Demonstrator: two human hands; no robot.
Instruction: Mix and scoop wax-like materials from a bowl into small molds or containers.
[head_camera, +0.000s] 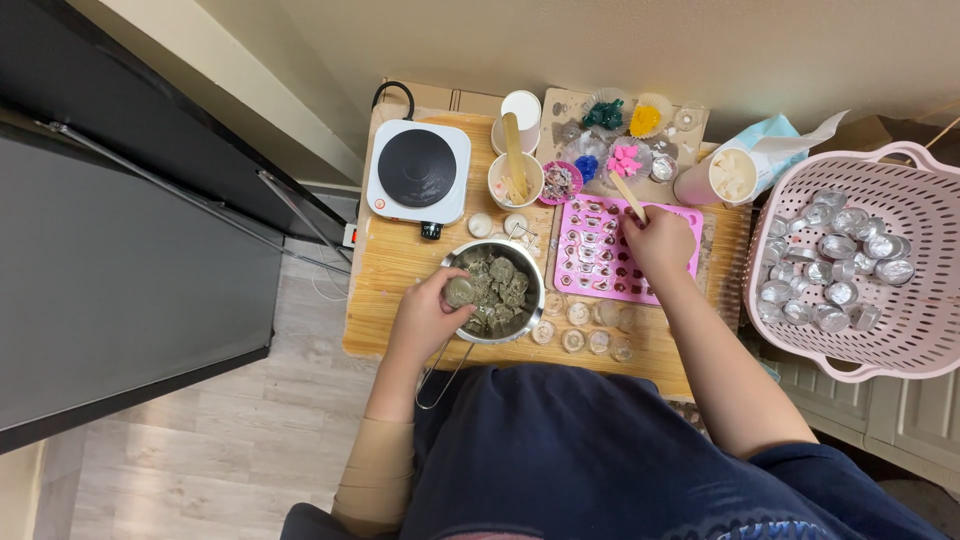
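Note:
My left hand (428, 318) holds a round grey-green wax disc (460, 291) at the left rim of a steel pot (530, 312) filled with several more such discs. My right hand (658, 243) grips a flat wooden stick (627, 196) over a pink silicone mould (580, 280) with many small cavities. Both lie on a small wooden table (390, 265). Several small clear cups (574, 340) stand in a row in front of the pot and mould.
A white single hotplate (418, 170) sits at the table's back left. Behind are paper cups with sticks (515, 178), a tray of coloured pieces (610, 140), a white tub (722, 176). A pink basket (930, 340) of foil cups stands right. A dark panel (120, 290) is left.

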